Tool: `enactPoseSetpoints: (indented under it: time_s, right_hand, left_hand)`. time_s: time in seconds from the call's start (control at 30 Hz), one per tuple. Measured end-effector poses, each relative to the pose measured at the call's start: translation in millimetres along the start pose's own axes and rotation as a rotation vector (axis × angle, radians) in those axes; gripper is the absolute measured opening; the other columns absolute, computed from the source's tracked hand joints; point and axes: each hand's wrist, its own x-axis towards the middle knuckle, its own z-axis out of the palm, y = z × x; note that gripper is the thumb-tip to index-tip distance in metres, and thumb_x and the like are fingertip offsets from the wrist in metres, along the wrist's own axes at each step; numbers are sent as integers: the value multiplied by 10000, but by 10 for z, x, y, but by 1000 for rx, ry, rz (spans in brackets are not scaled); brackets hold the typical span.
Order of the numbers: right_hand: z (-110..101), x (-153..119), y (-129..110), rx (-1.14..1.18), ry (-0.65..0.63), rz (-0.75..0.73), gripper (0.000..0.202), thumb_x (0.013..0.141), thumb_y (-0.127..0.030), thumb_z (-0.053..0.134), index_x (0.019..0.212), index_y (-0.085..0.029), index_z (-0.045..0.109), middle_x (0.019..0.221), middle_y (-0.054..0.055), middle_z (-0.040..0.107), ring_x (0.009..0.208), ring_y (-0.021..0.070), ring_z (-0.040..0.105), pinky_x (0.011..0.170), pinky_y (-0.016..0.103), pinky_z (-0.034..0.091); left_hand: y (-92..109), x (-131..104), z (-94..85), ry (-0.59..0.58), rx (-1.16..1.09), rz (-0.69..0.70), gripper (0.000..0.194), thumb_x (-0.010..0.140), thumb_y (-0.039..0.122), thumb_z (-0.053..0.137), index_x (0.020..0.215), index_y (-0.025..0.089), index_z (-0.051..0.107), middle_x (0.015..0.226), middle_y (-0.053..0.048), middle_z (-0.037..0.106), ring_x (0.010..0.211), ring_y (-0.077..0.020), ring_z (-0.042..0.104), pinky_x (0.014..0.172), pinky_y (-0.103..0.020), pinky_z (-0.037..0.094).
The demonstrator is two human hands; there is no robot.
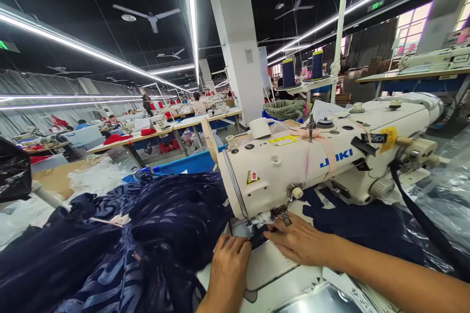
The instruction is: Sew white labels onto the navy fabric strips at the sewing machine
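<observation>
A white sewing machine [271, 166] with blue lettering stands before me, its needle area low at the left end of the head. Navy fabric [259, 237] shows as a small dark strip on the bed under the presser foot. Just left of the needle, my left hand [229, 264] is closed on the fabric's edge, fingers bent and together. From the right, my right hand [299, 239] reaches in with its fingertips pinching the fabric close to the foot. Both hands partly cover the strip.
A heap of navy patterned garments [165, 215] fills the left side. More navy cloth [360, 225] lies behind the machine at right, beside clear plastic [448, 200]. Navy thread cones [288, 72] stand on a rack. Other sewing tables and people are in the background.
</observation>
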Motion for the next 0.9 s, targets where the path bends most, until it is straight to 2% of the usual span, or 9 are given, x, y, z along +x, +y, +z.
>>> enactPoseSetpoints:
  time_s: [0.27,0.4,0.57,0.73,0.9]
  right_hand:
    - [-31,7,-37,25,-41,46,300,832,-171,441,1101,-148,571,1067,115,587,988,244,529,878,379,381]
    - [-59,49,-116,45,-107,37,271,821,-178,461,1070,-138,560,1028,108,571,902,223,548,838,366,405]
    - [-25,76,-158,21,-63,20,226,835,-145,423,1015,-137,559,988,107,555,869,220,538,791,350,419]
    - [4,76,-137,75,-64,50,228,832,-129,431,1000,-147,582,997,108,566,860,218,554,773,348,436]
    - [58,57,-107,116,-28,72,262,841,-140,427,1052,-170,580,1044,108,562,894,218,556,832,384,419]
  left_hand:
    - [-3,37,-34,-6,8,-24,273,767,13,369,850,185,564,822,-22,650,724,-174,599,735,-358,442]
    - [-4,101,-88,15,22,-112,316,723,-25,356,798,189,577,752,-20,644,673,-173,589,695,-342,450]
    - [30,118,-106,33,-46,-176,311,672,-22,389,787,194,582,784,-22,636,721,-179,595,713,-359,455]
    - [60,94,-77,57,-1,-152,203,680,41,486,787,177,591,847,-48,608,783,-209,571,701,-380,444]
    - [65,115,-88,46,10,-46,235,751,59,476,902,186,604,867,-50,595,800,-200,536,689,-355,416]
